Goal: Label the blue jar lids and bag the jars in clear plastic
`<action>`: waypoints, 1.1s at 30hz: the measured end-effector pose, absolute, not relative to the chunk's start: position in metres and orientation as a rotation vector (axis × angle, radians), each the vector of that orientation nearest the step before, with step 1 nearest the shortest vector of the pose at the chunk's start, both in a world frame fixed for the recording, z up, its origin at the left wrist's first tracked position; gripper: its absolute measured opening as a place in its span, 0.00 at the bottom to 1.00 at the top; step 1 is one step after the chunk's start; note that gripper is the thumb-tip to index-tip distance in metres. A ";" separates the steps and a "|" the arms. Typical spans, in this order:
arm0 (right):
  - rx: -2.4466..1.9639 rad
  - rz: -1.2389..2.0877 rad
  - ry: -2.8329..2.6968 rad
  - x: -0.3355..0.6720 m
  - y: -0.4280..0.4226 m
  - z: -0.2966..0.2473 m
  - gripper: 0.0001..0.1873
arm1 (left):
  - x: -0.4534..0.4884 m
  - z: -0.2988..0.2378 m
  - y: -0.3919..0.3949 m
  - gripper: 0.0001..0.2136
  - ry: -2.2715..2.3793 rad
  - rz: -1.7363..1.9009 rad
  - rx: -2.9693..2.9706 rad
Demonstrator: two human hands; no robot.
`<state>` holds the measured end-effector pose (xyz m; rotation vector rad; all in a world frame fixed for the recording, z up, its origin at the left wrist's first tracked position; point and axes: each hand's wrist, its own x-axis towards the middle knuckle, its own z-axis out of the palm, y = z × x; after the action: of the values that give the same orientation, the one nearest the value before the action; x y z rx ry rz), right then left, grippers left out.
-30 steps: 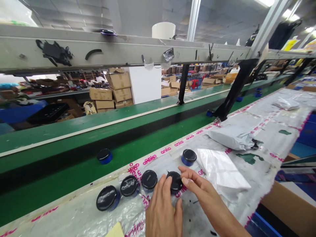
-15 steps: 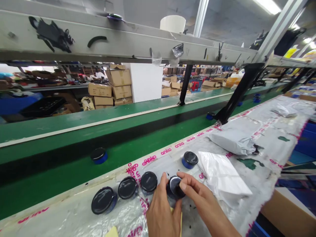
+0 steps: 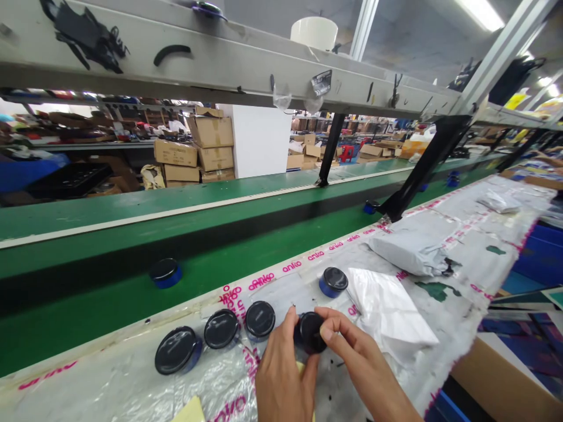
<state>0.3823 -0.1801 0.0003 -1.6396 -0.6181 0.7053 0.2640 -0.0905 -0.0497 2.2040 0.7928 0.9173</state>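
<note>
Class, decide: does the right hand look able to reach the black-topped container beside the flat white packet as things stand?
Probably yes: nothing visible stands between the right hand and the nearby black-topped container, though that hand is touching a second container.

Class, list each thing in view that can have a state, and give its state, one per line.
Held piece: black face showing, between both hands; whether lifted, unclear
Left hand: curved at its left side
Right hand: pinching its right edge
Row of three pieces: black side up
Piece by white sheet: black side up
Piece on green belt: black side up
White sheet: creased
Plastic cover: torn in patches
</note>
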 end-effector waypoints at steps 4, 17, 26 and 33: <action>-1.628 0.709 -0.593 0.381 -0.178 0.000 0.21 | 0.262 -0.050 -0.087 0.31 0.764 0.927 2.258; -1.601 0.707 -0.539 0.378 -0.175 0.005 0.22 | 0.263 -0.048 -0.091 0.30 0.774 0.962 2.273; -1.609 0.686 -0.545 0.376 -0.173 0.005 0.21 | 0.261 -0.048 -0.083 0.31 0.725 0.952 2.379; -1.606 0.694 -0.534 0.375 -0.174 0.007 0.20 | 0.262 -0.046 -0.089 0.27 0.774 0.969 2.307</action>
<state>0.3747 -0.1740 0.0073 -1.6061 -0.5336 0.6941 0.2621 -0.0887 -0.0462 2.3067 0.7740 0.9686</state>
